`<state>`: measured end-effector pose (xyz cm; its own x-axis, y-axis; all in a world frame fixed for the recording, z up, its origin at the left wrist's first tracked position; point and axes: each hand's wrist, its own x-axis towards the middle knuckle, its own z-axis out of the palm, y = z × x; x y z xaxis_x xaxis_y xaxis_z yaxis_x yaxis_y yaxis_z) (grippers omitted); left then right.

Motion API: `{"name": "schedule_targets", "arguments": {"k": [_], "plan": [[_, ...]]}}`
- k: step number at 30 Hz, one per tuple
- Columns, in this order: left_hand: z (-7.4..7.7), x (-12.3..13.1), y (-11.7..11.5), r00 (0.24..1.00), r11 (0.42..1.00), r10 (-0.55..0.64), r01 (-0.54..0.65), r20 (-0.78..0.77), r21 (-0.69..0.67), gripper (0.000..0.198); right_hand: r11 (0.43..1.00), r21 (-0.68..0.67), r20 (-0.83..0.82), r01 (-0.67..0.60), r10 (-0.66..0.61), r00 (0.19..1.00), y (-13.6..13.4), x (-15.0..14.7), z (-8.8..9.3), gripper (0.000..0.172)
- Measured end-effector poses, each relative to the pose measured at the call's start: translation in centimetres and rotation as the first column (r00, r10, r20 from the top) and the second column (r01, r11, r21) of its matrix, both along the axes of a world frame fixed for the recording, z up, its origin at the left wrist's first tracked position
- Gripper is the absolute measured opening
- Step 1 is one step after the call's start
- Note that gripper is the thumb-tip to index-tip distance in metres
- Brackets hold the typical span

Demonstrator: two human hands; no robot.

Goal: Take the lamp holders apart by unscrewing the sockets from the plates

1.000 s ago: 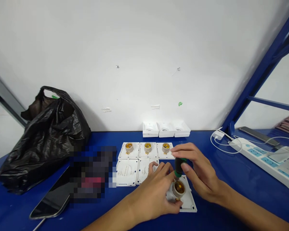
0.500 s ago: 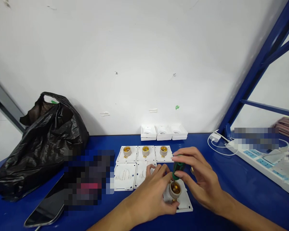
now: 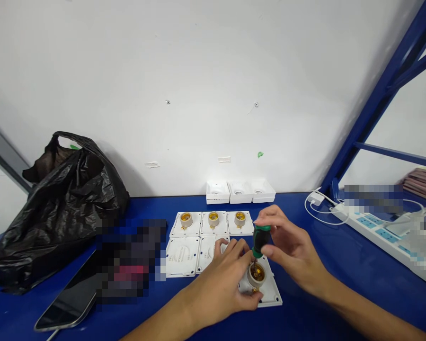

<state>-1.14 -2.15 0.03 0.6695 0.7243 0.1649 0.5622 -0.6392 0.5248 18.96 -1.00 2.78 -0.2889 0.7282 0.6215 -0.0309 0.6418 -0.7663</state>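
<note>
Person at a blue table (image 3: 294, 210), bare hands, working on a lamp socket (image 3: 256, 279) on a white plate (image 3: 272, 292), right in front of them at the near edge of the parts layout. Right hand (image 3: 294, 251) pinches a green-and-black screwdriver (image 3: 260, 240), thumb low on the handle, fingertips up near its top. Tool stands nearly upright, slight tilt, shaft down inside the socket; the exact spot at the tip I can't make out. Left hand (image 3: 227, 274) arched, thumb and forefinger spread around the socket: thumb on the near side by the brass bit, forefinger on the far side close to the shaft. Whether they squeeze, can't tell. Its other fingers curl over toward a flat plate (image 3: 205, 253), partly covered; another flat plate (image 3: 180, 256) lies just beside it. Behind those, a row of three plates with sockets (image 3: 190, 230), brass-lined, opening up. Further back, three white boxes (image 3: 239, 193) side by side near the wall (image 3: 206, 71). Person's left: black plastic bag (image 3: 78, 208), slumped, and a dark phone (image 3: 69, 300) with a cable, next to a blurred-out patch. Person's right: white power strip (image 3: 374, 232) with blue sockets, charger (image 3: 315, 199) and loose white cable near its far end.
</note>
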Motion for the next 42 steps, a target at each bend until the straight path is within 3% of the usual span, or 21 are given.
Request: {"name": "schedule_targets", "arguments": {"k": [5, 8, 12, 16, 20, 23, 27, 31, 35, 39, 42], "plan": [[-0.08, -0.2, 0.23, 0.999, 0.999, -0.042, 0.042, 0.002, -0.008, 0.049, 0.994, -0.051, 0.059, -0.092, 0.095, 0.994, -0.28, 0.19, 0.21, 0.026], [-0.17, -0.24, 0.28, 0.999, 0.999, -0.052, 0.052, 0.005, -0.009, 0.051, 0.997, -0.021, 0.017, -0.075, 0.075, 0.997, -0.56, 0.33, 0.3, 0.025], [-0.07, -0.13, 0.16, 0.999, 0.999, -0.044, 0.045, 0.002, -0.011, 0.045, 0.992, -0.072, 0.109, -0.106, 0.113, 0.988, -0.71, 0.48, 0.47, 0.027], [0.0, 0.02, 0.17, 0.999, 0.999, -0.042, 0.042, -0.003, -0.018, 0.043, 0.997, -0.028, 0.04, -0.066, 0.067, 0.997, -0.53, 0.51, 0.42, 0.024], [-0.13, 0.08, 0.22, 1.0, 0.999, -0.025, 0.025, -0.01, -0.031, 0.043, 0.99, -0.114, 0.118, -0.082, 0.095, 0.988, -0.3, 0.63, 0.28, 0.029], [-0.14, 0.13, 0.12, 1.0, 1.0, -0.005, 0.004, -0.016, -0.013, 0.038, 0.998, -0.045, 0.057, -0.051, 0.054, 0.997, -0.17, 0.7, 0.27, 0.024], [0.27, 0.25, -0.23, 0.999, 0.999, 0.031, -0.031, -0.021, 0.008, 0.032, 0.994, -0.091, 0.121, -0.062, 0.073, 0.99, -0.11, 0.73, 0.39, 0.028], [0.77, 0.31, -0.5, 0.999, 1.0, 0.016, -0.015, -0.028, 0.021, 0.028, 0.999, -0.044, 0.065, -0.016, 0.019, 0.998, -0.15, 0.65, 0.44, 0.023], [0.73, 0.24, -0.44, 0.999, 0.999, 0.007, -0.005, -0.041, 0.046, 0.022, 0.988, -0.119, 0.106, -0.095, 0.108, 0.988, -0.26, 0.6, 0.47, 0.028], [0.58, 0.21, -0.26, 0.998, 0.999, -0.022, 0.024, -0.056, 0.042, 0.023, 0.996, -0.054, 0.005, -0.069, 0.07, 0.998, -0.26, 0.57, 0.47, 0.021], [0.62, 0.19, -0.26, 0.998, 1.0, -0.014, 0.016, -0.056, 0.027, 0.023, 0.985, -0.12, 0.031, -0.124, 0.128, 0.991, -0.09, 0.66, 0.59, 0.021]]}}
